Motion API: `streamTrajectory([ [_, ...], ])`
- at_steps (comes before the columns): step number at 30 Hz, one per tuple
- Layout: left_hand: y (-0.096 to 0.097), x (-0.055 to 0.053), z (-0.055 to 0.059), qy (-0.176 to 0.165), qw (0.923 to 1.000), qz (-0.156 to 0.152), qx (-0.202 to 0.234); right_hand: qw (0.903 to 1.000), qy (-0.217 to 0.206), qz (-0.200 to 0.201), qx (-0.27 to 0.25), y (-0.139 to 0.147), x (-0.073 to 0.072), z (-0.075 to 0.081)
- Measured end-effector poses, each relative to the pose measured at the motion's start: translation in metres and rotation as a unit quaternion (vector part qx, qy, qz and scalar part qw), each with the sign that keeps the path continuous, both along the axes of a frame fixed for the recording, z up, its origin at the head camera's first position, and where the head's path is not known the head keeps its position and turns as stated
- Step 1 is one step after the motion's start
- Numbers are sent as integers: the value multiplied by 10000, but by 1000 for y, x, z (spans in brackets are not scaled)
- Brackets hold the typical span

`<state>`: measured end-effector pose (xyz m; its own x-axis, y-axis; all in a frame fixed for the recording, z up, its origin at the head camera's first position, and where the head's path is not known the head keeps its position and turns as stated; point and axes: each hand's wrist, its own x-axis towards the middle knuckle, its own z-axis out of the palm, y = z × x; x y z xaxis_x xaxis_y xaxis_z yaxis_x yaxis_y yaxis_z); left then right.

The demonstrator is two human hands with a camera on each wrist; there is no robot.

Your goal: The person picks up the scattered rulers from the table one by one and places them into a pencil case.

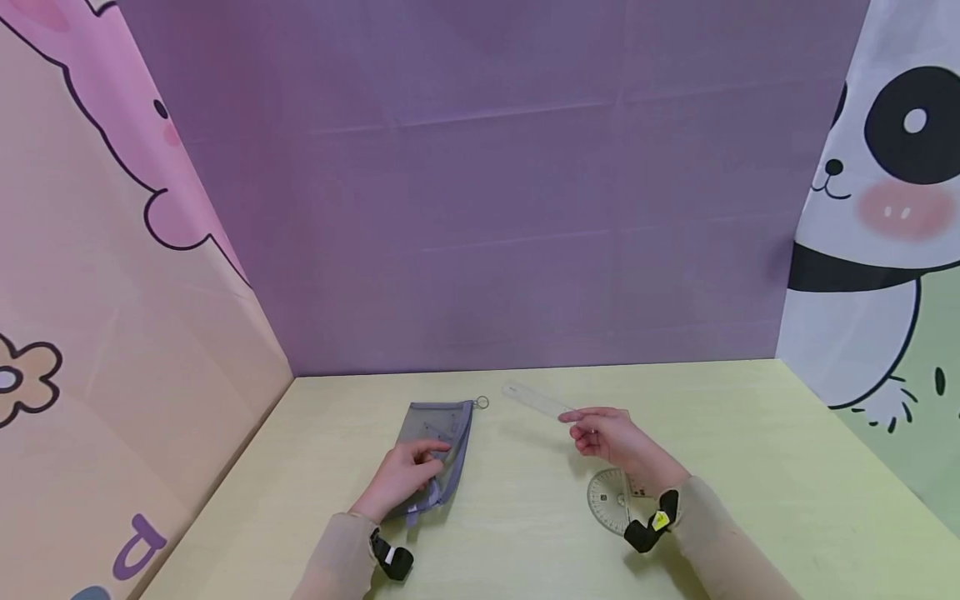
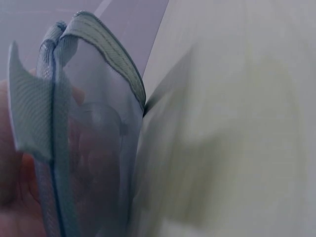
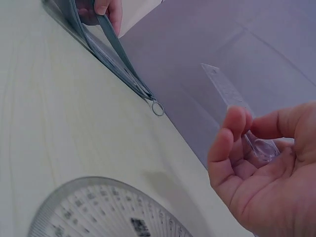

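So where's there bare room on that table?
Bare table shows between the pouch and the protractor, left of the pouch, and right of the right sleeve. Crowded: at the pouch, gripped by the left hand, and around the protractor, near the right hand.

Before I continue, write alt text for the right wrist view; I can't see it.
A right hand pinches a clear, flat plastic ruler. At upper left, a left hand grips a see-through grey zip pouch with a metal ring; part of a clear, curved plastic protractor shows at bottom left.
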<state>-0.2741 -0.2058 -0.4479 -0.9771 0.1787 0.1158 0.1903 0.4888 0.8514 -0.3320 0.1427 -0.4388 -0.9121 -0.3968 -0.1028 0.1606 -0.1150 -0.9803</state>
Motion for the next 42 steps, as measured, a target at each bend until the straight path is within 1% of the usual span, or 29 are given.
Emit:
streamTrajectory([
  [4, 2, 4, 5, 20, 10000, 5, -26, 10000, -61, -10, -40, -3, 0, 1],
  [7, 5, 12, 16, -6, 10000, -54, 22, 9998, -41, 54, -162, -3, 0, 1],
  [11, 9, 25, 34, -43, 9998, -181, 38, 9972, -125, 269, -684, -3, 0, 2],
  [13, 10, 28, 40, -51, 9998, -209, 24, 9941, -178, 421, -979, -2, 0, 2],
  [17, 10, 30, 42, -6, 9998, -212, 28, 9876, -245, 615, -1422, -3, 1, 4],
  [20, 10, 29, 40, 14, 9998, -210, 54, 9851, -300, 635, -1571, -4, 2, 5],
  [22, 10, 28, 40, 11, 9998, -210, 70, 9860, -322, 600, -1525, -5, 2, 5],
  [27, 11, 31, 43, 6, 9998, -197, 47, 9910, -386, 393, -1224, -8, 4, 4],
  [29, 11, 30, 42, -2, 9999, -169, 24, 9910, -469, 282, -1225, -9, 4, 4],
  [31, 11, 26, 37, 3, 9999, -121, 19, 9900, -504, 191, -1307, -10, 4, 4],
  [35, 6, 13, 17, 75, 10000, -36, -9, 9839, -623, 58, -1671, -10, 4, 4],
  [38, 2, 6, 4, 66, 10000, -49, -23, 9773, -706, 120, -1995, -9, 5, 3],
  [40, 1, 3, 1, 29, 10000, -85, 11, 9737, -739, 147, -2148, -8, 6, 3],
  [42, 0, 1, 1, 35, 9999, -110, 53, 9721, -679, 141, -2242, -8, 5, 4],
])
